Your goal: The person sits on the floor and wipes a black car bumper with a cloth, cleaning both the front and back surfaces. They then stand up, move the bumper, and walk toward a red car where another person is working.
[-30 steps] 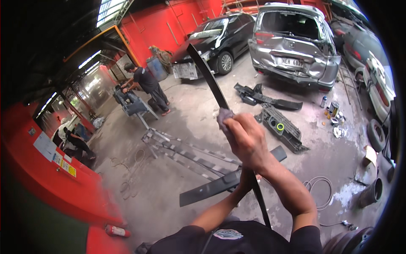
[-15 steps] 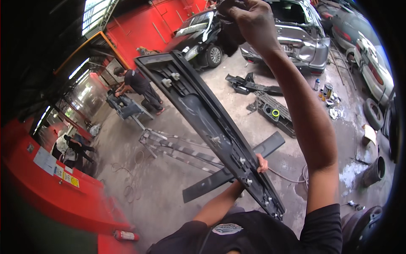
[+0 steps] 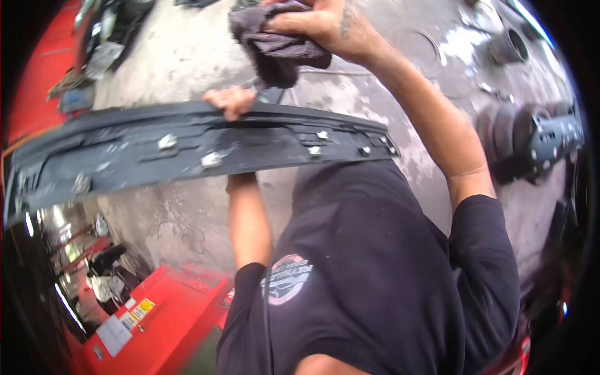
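A long black plastic car trim panel (image 3: 281,134) lies nearly level across the picture, its ribbed side with several whitish clips facing me. My left hand (image 3: 231,102) is closed over its far edge near the middle, and the forearm passes beneath the panel. Beyond that edge, my right hand (image 3: 337,28) grips a crumpled dark grey-purple cloth (image 3: 275,44), with part of the hand cut off by the top of the picture. The cloth hangs apart from the panel, to the right of my left hand.
Red cabinet-like metalwork (image 3: 169,312) stands at the lower left. Some tyres (image 3: 497,131) with a dark part (image 3: 553,140) on top are at the right. A black bucket (image 3: 509,47) stands on the stained concrete floor (image 3: 162,56) at the upper right.
The view has turned and tilted down. The panel has swung from a steep slant to nearly level, still in my left hand. My right hand and the cloth now show more fully, nearer the panel.
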The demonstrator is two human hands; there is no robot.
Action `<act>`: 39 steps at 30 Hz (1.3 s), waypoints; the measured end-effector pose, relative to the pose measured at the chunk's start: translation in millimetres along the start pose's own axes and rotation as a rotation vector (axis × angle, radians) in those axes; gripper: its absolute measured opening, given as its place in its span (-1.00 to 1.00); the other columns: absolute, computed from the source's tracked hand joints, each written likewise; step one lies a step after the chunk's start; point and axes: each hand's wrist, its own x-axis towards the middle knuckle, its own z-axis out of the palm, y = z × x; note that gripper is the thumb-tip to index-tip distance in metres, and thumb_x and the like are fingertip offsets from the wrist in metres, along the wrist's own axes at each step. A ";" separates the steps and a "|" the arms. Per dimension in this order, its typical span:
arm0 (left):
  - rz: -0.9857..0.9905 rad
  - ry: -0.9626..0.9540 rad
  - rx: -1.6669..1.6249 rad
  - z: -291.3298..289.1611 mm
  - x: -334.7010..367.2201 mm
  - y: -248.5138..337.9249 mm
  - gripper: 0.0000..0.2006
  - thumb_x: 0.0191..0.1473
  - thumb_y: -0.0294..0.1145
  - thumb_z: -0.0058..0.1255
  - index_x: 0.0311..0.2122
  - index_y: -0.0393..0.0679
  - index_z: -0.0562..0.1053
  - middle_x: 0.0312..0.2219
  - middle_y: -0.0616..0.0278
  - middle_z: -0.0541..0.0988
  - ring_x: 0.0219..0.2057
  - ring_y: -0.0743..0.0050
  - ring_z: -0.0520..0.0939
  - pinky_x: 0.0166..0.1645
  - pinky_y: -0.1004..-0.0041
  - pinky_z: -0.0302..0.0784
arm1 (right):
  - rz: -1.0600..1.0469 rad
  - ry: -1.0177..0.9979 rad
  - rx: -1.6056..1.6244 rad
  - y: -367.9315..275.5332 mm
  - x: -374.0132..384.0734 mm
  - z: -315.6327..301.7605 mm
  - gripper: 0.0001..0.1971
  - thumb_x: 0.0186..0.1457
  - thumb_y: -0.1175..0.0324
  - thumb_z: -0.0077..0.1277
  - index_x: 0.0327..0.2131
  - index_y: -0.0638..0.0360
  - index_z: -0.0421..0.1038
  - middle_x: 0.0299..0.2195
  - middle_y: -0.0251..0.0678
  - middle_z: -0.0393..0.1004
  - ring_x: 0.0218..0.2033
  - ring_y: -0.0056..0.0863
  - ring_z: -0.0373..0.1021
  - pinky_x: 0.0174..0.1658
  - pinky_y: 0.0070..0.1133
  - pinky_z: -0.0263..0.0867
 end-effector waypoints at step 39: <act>-0.256 0.763 -0.118 -93.2 -71.6 78.9 -0.65 0.05 0.00 0.00 -0.50 -0.09 0.49 -0.67 0.26 0.45 -0.49 0.29 0.43 -0.27 0.33 0.36 | 1.296 0.394 0.162 158.6 -392.8 -147.3 -0.70 0.24 0.21 0.10 -0.20 0.31 0.54 -0.40 -0.23 0.60 -0.51 -0.52 0.51 -0.53 -0.52 0.45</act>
